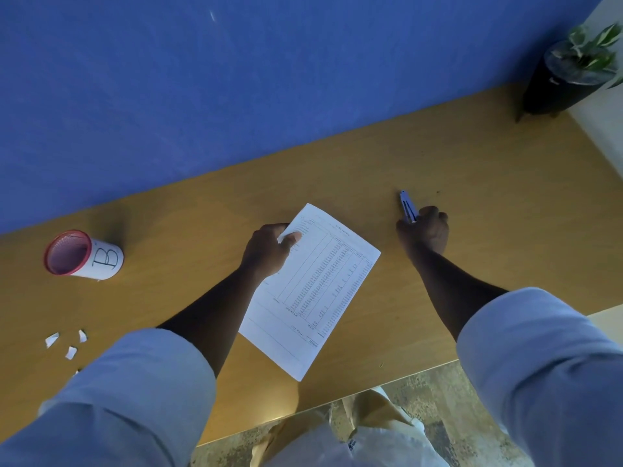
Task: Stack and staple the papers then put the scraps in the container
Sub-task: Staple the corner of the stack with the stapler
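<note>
A stack of printed white papers [313,291] lies tilted on the wooden desk [488,183]. My left hand [269,252] grips the stack's top left corner, thumb on top. To the right, my right hand [426,230] is closed around a small metal stapler [408,207] whose tip points away from me, resting on the desk. A red-rimmed container [82,254] labelled "B" stands at the far left. Three small white paper scraps [67,342] lie near the desk's front left edge.
A blue partition wall [202,96] runs along the back of the desk. A dark pot with a leafy plant [573,72] stands at the back right corner. The desk's front edge runs just before my legs.
</note>
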